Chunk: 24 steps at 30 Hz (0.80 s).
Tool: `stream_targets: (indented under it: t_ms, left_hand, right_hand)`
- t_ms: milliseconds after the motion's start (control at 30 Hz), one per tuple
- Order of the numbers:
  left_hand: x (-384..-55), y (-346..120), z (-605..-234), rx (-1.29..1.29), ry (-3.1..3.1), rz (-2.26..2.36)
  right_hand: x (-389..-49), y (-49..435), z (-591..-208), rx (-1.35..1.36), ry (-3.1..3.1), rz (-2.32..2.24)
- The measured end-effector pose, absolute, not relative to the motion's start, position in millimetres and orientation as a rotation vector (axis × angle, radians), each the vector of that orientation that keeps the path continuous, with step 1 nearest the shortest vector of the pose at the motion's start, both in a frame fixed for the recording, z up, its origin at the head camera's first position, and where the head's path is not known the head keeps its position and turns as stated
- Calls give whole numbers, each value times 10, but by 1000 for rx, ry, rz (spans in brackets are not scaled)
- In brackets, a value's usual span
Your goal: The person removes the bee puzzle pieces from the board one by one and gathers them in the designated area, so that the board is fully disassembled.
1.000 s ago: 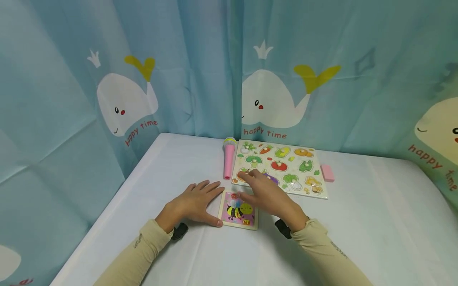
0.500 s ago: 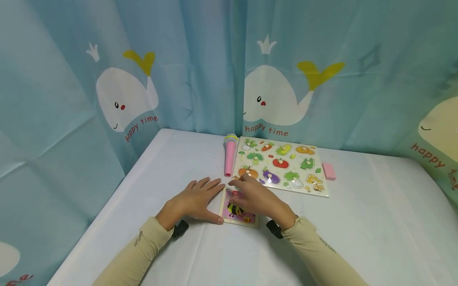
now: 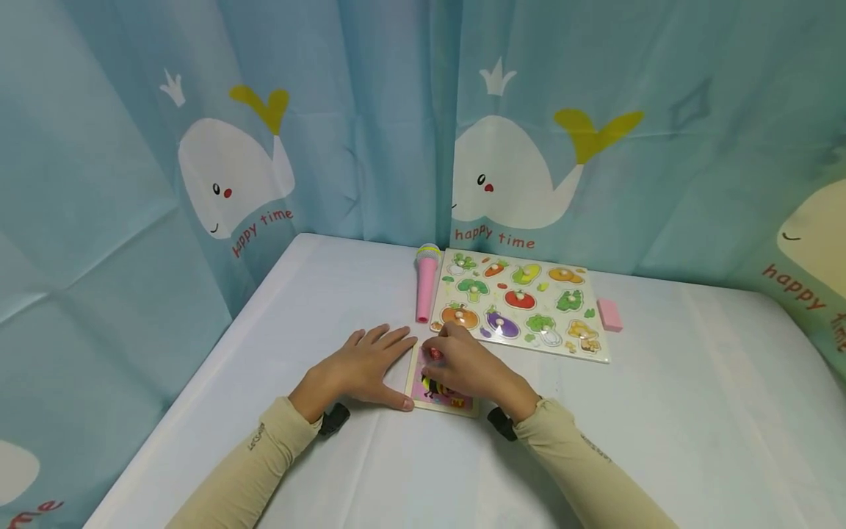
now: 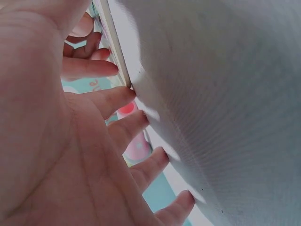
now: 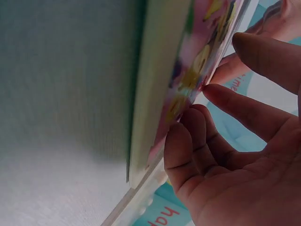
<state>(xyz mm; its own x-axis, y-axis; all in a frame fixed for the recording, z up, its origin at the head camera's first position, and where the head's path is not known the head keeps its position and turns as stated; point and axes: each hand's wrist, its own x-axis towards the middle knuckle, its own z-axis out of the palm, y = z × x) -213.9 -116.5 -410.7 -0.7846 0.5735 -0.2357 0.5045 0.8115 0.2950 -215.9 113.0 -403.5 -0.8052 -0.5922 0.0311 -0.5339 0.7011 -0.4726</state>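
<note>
A small bee picture puzzle (image 3: pixel 423 397) in a pale wooden frame lies flat on the white table. Spread along its left side is my left hand (image 3: pixel 360 371), thumb and index fingertips at the frame's edge and the other fingertips on the table. Over the puzzle's right part reaches my right hand (image 3: pixel 472 367), covering much of the bee. In the right wrist view, the right index fingertip (image 5: pixel 209 90) touches the picture while the thumb (image 5: pixel 263 56) stays apart from it. The remaining right fingers are bent, with their tips at the picture's surface. No piece shows lifted.
Behind the puzzle lies a vegetable peg board (image 3: pixel 489 301) with several knobbed pieces. A pink toy microphone (image 3: pixel 426 290) lies along the board's left side, and a pink block (image 3: pixel 609 315) sits at its right. Blue whale-print curtains (image 3: pixel 383 147) hang at the table's back and left edges.
My right hand has moved left and down onto the puzzle, its fingers drawing closer to the picture. The left hand keeps its place. The head view has tilted slightly.
</note>
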Motion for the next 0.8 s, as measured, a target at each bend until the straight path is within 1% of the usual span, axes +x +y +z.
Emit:
stream_targets:
  t_ms: [800]
  left_hand:
    - [-2158, -1158, -4121, 832, 2691, 299]
  right_hand:
    - [-2192, 1072, -4043, -863, 2762, -772]
